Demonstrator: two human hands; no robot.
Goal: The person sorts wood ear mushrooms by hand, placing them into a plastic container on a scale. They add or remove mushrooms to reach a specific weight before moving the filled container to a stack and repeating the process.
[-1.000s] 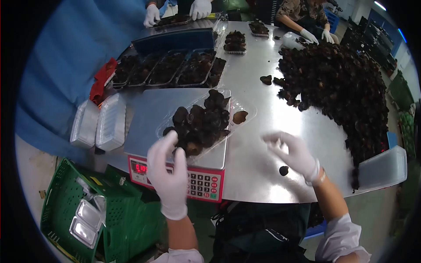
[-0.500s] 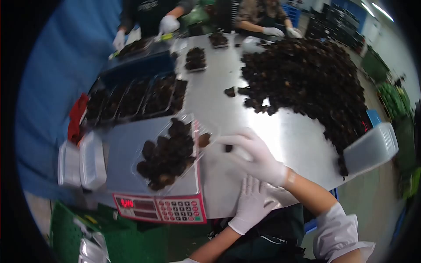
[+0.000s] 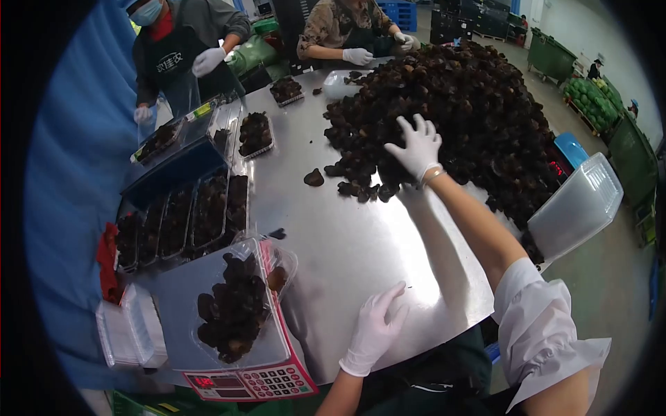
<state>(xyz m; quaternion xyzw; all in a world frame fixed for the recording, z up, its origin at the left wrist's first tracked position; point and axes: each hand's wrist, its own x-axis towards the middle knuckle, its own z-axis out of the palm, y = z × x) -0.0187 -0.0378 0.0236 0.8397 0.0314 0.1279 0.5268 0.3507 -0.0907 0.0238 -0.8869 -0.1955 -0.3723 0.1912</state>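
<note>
My right hand (image 3: 418, 147), in a white glove, reaches over the near side of a large pile of dark brown mushroom pieces (image 3: 479, 104) that look like wood ear. Its fingers are spread, and nothing shows in them. Close to the table's front edge, my left hand (image 3: 377, 328), also gloved, is open with the fingers stretched out and holds nothing. To its left stands a scale (image 3: 281, 347) with red edges and a lit display. A clear plastic tray (image 3: 290, 262) heaped with mushroom pieces (image 3: 232, 305) rests on it.
Filled trays (image 3: 208, 208) stand behind the scale. Empty trays are stacked at the left (image 3: 132, 326) and right (image 3: 579, 208). Two gloved co-workers (image 3: 187, 59) (image 3: 350, 31) stand across the metal table (image 3: 326, 243). A loose mushroom piece (image 3: 313, 178) lies before the pile.
My right hand has moved from beside the scale's tray, forward and right to the pile, and its fingers have spread. My left hand stays near the table edge. The view has tilted up.
</note>
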